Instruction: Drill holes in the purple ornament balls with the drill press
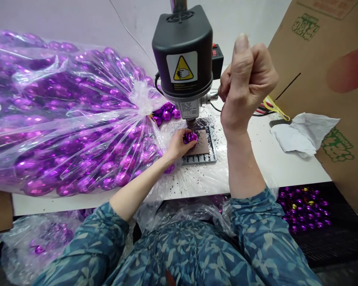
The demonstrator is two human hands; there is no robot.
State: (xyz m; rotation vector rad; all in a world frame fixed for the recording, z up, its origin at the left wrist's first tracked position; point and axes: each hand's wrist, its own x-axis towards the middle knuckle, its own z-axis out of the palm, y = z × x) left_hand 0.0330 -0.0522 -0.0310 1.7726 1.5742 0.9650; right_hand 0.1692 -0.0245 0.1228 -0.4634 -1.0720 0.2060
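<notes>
My left hand (178, 143) pinches a shiny purple faceted ball (191, 137) between thumb and fingers. That ball sits above a flat brown board (203, 143) on the slotted metal base (213, 153) of a small bench drill press (181, 51). Just above the ball is the drill's chuck (191, 122); whether a bit touches the ball I cannot tell. Raised at the machine's right side, my right hand (246, 81) is closed in a fist around the feed lever, whose metal hub (211, 96) shows beside it. Most of the lever is hidden by the fingers.
A large tied clear bag (77, 119) of purple balls covers the table's left. Several loose balls (166, 114) lie behind the base. Dark shavings surround it. Crumpled white paper (301, 133) and a cardboard box (340, 99) stand right. More balls (304, 208) lie below the table edge.
</notes>
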